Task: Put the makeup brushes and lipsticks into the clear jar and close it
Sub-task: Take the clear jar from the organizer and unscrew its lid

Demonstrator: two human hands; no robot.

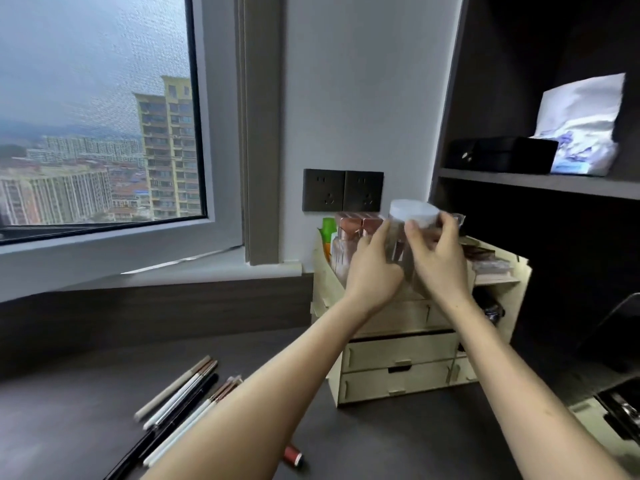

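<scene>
You have the clear jar [398,244] lifted above the wooden organizer [398,355]: left hand [372,268] wrapped round its smooth, likely light wall, right hand [438,251] pinching the white lid [412,211]. Grip firmly; brushes [180,400] lie left of the organizer.

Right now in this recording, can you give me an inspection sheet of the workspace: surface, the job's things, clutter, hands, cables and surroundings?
Surface: dark desk, matte, no spills seen.
Job's things: clear jar with white lid on, held up in front of the wooden organizer; makeup brushes lie loose on the desk, lower left; red lipstick by the left forearm.
Clutter: bottles in the organizer's top; black case and white bag on the shelf.
Hands: left hand has a grip on the jar's side; right hand is at the lid.
Cables: nothing seen.
Surroundings: window left, wall sockets behind.
</scene>
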